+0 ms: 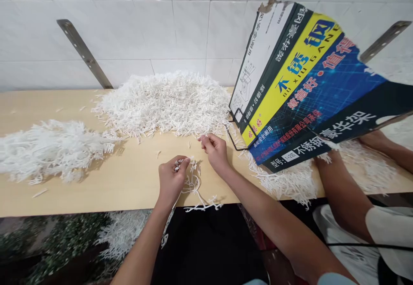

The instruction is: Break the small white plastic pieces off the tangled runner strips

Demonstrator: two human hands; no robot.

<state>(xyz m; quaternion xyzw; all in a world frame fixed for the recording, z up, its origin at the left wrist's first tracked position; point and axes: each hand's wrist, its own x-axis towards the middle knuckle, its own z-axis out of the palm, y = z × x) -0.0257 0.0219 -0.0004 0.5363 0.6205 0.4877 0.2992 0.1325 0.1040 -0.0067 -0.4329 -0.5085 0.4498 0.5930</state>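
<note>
My left hand (172,179) is closed around several small white pieces; their ends show between thumb and fingers. A loose bunch of thin white branched strands (192,184) trails beside it, down to the table's front edge. My right hand (215,152) is pinched, thumb against forefinger, just in front of the big white heap. Whatever lies between those fingertips is too small to make out. The big heap of short white sprigs (167,102) rests against the wall. At the left, a second pile of longer white strands (54,147) spreads over the tabletop.
A printed cardboard panel (290,87) leans in a black wire stand (237,136) at right. Beyond it, another person's arms (342,190) reach among more white strands (287,184). Metal brackets (85,54) run up the tiled wall. Below the wooden table (142,186) lies green foliage (71,237).
</note>
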